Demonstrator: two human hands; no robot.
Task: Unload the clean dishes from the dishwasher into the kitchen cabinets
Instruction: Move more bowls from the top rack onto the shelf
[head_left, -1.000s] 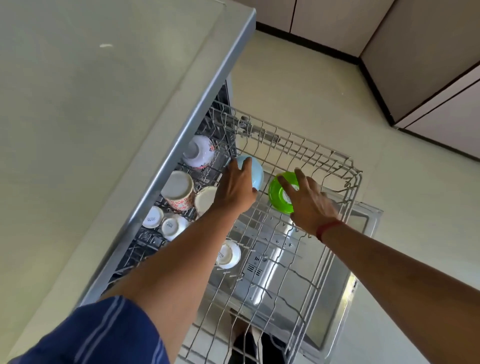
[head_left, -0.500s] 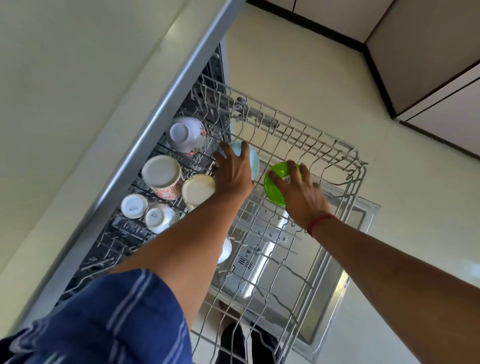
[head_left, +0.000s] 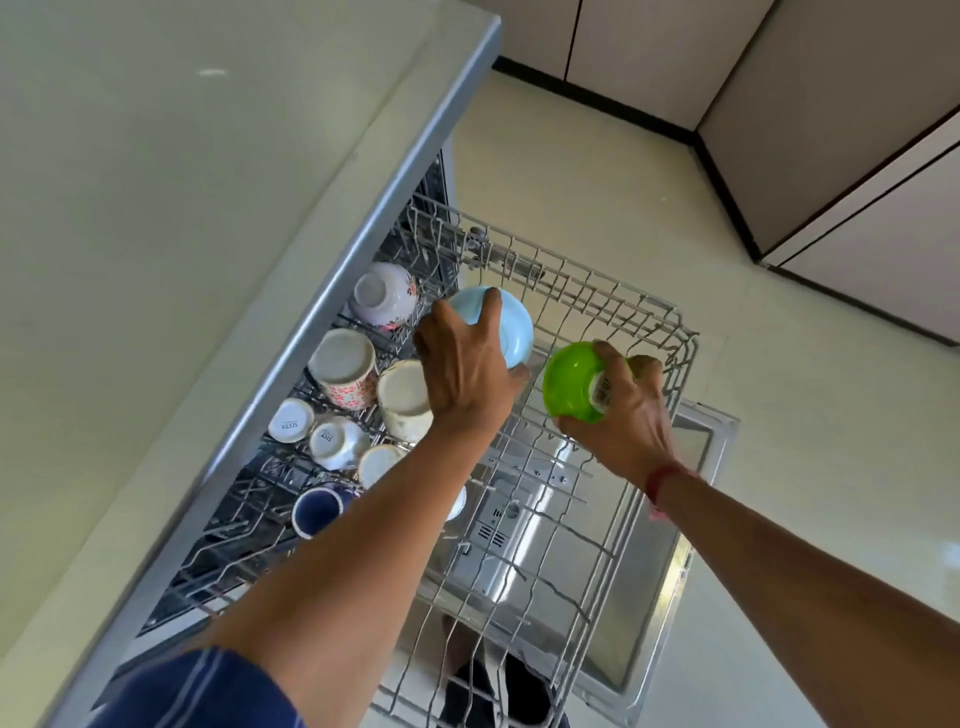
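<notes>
1. Cream floor (head_left: 597, 171) behind grey wire dishwasher rack (head_left: 618, 525), centre frame.
2. Left hand (head_left: 467, 374), fingers (head_left: 491, 307) clasping inverted pale-blue ceramic bowl (head_left: 514, 332), upper centre.
3. Right hand (head_left: 623, 415), fingers (head_left: 612, 361) gripping inverted bright-green plastic bowl (head_left: 569, 382) just right of it.

Both arms are stretched forward; the left hand (head_left: 467, 379) is curled over a blue bowl (head_left: 511, 332), the right hand (head_left: 623, 415) round a green bowl (head_left: 569, 382).

Striped blue sleeve, red wrist thread

The short left sleeve (head_left: 208, 691) is dark blue with thin pale stripes and leaves the forearm bare. A thin red thread (head_left: 667, 475) circles the right wrist, with a pinkish loose end hanging from it. That forearm is bare too. Dark trousers (head_left: 467, 691) show below.
</notes>
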